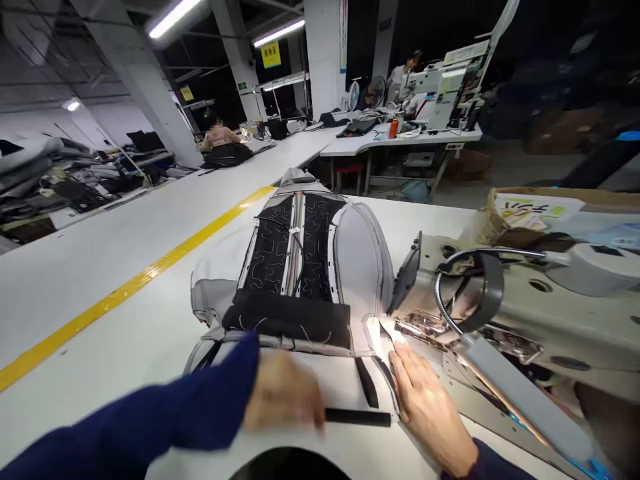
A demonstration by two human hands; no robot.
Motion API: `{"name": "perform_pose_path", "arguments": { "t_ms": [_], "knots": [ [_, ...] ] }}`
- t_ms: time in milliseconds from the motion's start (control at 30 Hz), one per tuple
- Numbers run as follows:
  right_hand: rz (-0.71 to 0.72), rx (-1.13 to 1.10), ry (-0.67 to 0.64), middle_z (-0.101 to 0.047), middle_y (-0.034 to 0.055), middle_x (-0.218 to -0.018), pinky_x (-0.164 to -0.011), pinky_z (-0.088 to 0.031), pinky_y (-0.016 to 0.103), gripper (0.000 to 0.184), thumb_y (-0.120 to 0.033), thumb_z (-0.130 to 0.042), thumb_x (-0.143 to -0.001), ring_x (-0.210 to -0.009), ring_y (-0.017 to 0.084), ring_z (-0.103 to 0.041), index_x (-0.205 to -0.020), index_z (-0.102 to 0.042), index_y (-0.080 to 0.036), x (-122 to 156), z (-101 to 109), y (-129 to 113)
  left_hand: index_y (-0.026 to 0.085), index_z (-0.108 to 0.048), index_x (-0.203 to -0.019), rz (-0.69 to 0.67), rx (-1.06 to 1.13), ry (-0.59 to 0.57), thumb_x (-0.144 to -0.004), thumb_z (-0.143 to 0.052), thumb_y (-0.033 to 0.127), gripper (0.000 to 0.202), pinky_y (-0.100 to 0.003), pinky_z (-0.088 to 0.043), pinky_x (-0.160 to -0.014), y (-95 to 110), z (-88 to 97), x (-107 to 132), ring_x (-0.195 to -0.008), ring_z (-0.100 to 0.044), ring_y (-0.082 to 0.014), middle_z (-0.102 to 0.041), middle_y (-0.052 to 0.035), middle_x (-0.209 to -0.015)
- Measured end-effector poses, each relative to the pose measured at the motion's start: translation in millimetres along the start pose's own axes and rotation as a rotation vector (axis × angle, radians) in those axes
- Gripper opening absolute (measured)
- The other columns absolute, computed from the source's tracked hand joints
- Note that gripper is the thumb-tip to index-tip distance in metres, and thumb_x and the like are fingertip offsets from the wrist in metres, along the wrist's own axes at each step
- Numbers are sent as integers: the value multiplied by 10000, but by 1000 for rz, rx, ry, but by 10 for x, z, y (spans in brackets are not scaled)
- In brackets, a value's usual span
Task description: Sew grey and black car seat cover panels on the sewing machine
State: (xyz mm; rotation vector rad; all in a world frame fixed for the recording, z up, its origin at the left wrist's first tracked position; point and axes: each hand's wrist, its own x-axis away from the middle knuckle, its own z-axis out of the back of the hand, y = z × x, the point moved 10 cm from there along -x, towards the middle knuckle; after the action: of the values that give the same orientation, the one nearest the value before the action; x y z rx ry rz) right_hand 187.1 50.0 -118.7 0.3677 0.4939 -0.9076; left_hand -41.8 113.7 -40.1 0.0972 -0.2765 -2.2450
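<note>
A grey and black quilted garment (300,267) lies spread on the white table (115,320) in front of me. My left hand (285,397), in a dark blue sleeve, is blurred and rests on the garment's near edge; a black strip (357,418) sticks out from its fingers to the right. My right hand (425,407) lies flat on the fabric with fingers stretched toward the lit needle area (395,330) of the sewing machine (525,313).
A flexible lamp arm (445,293) curves over the machine bed. A cardboard box (530,210) sits behind the machine. A yellow line (150,270) runs along the long table. Other people work at far tables, with another sewing machine (440,87).
</note>
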Motion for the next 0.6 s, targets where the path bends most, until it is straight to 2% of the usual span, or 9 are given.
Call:
{"name": "perform_pose_path", "arguments": {
  "t_ms": [67, 133, 167, 233, 333, 400, 467, 533, 600],
  "knots": [
    [-18, -1, 7, -530, 254, -1294, -970, -464, 495, 376, -206, -393, -920, -1210, 362, -498, -1177, -578, -3, -4, -5, 11, 272, -589, -1192, -35, -95, 37, -887, -450, 372, 350, -363, -502, -889, -241, 384, -185, -1056, -583, -237, -614, -84, -1132],
    [-32, 0, -2, -536, 234, -1299, -973, -468, 491, 381, -229, -409, -923, -1219, 355, -493, -1189, -581, -18, -12, -2, 14, 245, -556, -1210, -89, -321, 26, -819, -563, 264, 392, -432, -405, -1000, -482, 579, -481, -1179, -490, -262, -531, -93, -1289],
    [-42, 1, -8, -536, 225, -1303, -977, -469, 486, 380, -230, -416, -922, -1227, 349, -488, -1197, -581, -25, -19, 2, 17, 241, -541, -1220, -138, -424, -22, -782, -610, 242, 443, -470, -348, -1038, -585, 558, -640, -1226, -444, -278, -494, -95, -1338],
    [-71, -6, -26, -534, 206, -1317, -999, -461, 468, 374, -219, -431, -919, -1245, 327, -478, -1211, -580, -39, -34, 3, 36, 231, -561, -1169, -272, -543, -135, -761, -643, 266, 418, -487, -260, -1084, -739, 365, -893, -1207, -447, -268, -522, -87, -1304],
    [-117, -30, -40, -534, 182, -1328, -1035, -440, 444, 364, -205, -446, -918, -1270, 296, -462, -1227, -580, -64, -46, 8, 71, 205, -613, -968, -401, -602, -220, -759, -632, 353, 256, -412, -263, -1077, -924, 48, -1021, -1012, -529, -227, -618, -68, -1052],
    [-131, -46, -32, -546, 173, -1318, -1034, -443, 444, 358, -162, -426, -914, -1267, 285, -468, -1224, -586, -80, -32, 40, 77, 196, -604, -853, -381, -626, -246, -716, -648, 359, 218, -364, -352, -973, -1063, -68, -929, -901, -534, -220, -617, -61, -926],
    [-136, -65, -15, -566, 169, -1294, -1015, -462, 448, 363, -116, -399, -906, -1243, 273, -495, -1212, -593, -89, 9, 110, 69, 193, -588, -797, -299, -636, -287, -667, -653, 317, 191, -333, -399, -827, -1197, -131, -683, -851, -532, -223, -616, -59, -883],
    [-138, -90, -4, -580, 166, -1275, -992, -486, 446, 368, -93, -391, -901, -1215, 262, -522, -1214, -585, -92, 73, 219, 43, 191, -584, -769, -201, -619, -323, -639, -635, 302, 178, -323, -403, -748, -1283, -180, -293, -845, -543, -236, -626, -64, -877],
    [-131, -125, 18, -587, 159, -1266, -972, -504, 445, 364, -94, -405, -904, -1198, 257, -537, -1229, -567, -104, 153, 391, -13, 201, -594, -765, -106, -562, -304, -647, -601, 350, 190, -324, -414, -742, -1309, -199, 184, -848, -560, -249, -644, -67, -887]
  ]
}}
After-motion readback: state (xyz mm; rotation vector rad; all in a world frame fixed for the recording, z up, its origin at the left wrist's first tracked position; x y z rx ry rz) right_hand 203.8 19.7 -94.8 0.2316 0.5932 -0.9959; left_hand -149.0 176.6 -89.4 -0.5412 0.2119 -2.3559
